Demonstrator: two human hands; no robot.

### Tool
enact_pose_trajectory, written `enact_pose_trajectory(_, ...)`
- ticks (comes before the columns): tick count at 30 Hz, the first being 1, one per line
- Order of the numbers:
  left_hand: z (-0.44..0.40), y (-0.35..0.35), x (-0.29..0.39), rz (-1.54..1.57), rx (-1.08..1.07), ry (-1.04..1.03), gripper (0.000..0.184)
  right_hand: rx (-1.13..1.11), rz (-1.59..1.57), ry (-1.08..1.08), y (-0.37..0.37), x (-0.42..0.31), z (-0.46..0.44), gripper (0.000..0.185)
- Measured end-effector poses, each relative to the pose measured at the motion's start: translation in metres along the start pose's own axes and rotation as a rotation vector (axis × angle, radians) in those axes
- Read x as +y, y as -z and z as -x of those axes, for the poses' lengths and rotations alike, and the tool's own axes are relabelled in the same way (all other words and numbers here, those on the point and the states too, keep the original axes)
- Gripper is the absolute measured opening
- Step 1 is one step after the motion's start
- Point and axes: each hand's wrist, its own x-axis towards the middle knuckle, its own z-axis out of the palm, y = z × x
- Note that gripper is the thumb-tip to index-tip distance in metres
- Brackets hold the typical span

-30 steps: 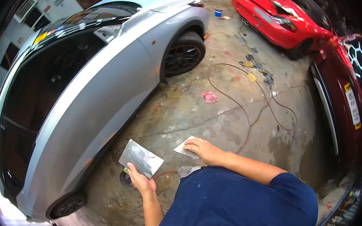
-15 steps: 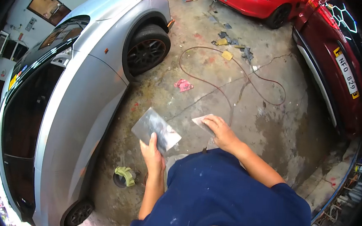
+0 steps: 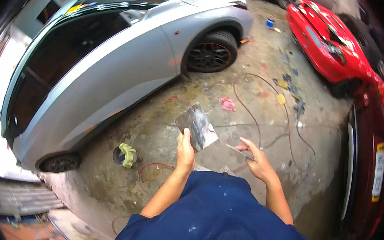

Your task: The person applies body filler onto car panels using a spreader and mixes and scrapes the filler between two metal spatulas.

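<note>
My left hand (image 3: 186,152) grips a flat rectangular plate (image 3: 196,120) by its near edge, thumb on top. Grey-white smears cover its face, and a small pale dab (image 3: 211,128) sits near the right corner. Just right of the plate and apart from it, my right hand (image 3: 257,161) is closed on a thin flat spreader (image 3: 239,150), seen almost edge-on. Both hands are in front of my dark blue shirt (image 3: 220,209), above the concrete floor.
A silver car (image 3: 127,73) stands at left. A red car (image 3: 317,44) and a dark red car (image 3: 366,167) stand at right. A hose (image 3: 287,128) loops across the floor near a pink cloth (image 3: 227,103), scraps (image 3: 286,85) and a green-topped round object (image 3: 127,155).
The view has turned left, so the cars and floor items sit farther right. My right hand has tilted the spreader from face-on to nearly edge-on. The plate stays in my left hand.
</note>
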Motion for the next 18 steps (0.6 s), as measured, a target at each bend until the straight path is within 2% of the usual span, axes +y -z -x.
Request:
enact_pose_trajectory(3, -0.006, 0.032, -0.005, 0.258, 0.074, 0.073, 0.051, -0.212, -0.164, -0.027, -0.006, 0.004, -0.01, 0.077)
enact_pose_trajectory(4, -0.001, 0.041, -0.001, 0.276, 0.055, 0.065, 0.048, -0.25, -0.276, -0.013, -0.013, 0.006, -0.013, 0.071)
enact_pose_trajectory(7, 0.017, 0.058, 0.014, 0.299, -0.004, 0.046, 0.038, -0.357, -0.329, -0.111, -0.028, 0.004, -0.019, 0.064)
enact_pose_trajectory(9, 0.028, 0.067, 0.021, 0.292, 0.013, 0.024, 0.031, -0.383, -0.356, -0.09, -0.042, 0.01, -0.023, 0.058)
enact_pose_trajectory(12, 0.046, 0.086, 0.031, 0.307, 0.058, -0.102, 0.036, -0.569, -0.406, -0.06, -0.067, -0.013, -0.03, 0.057)
enact_pose_trajectory(15, 0.076, 0.119, 0.034, 0.373, 0.154, -0.168, 0.039, -0.823, -0.381, 0.223, -0.102, -0.019, -0.029, 0.067)
enact_pose_trajectory(18, 0.12, 0.151, 0.042, 0.44, 0.268, -0.191, 0.038, -0.951, -0.307, 0.291, -0.139, -0.032, -0.017, 0.067)
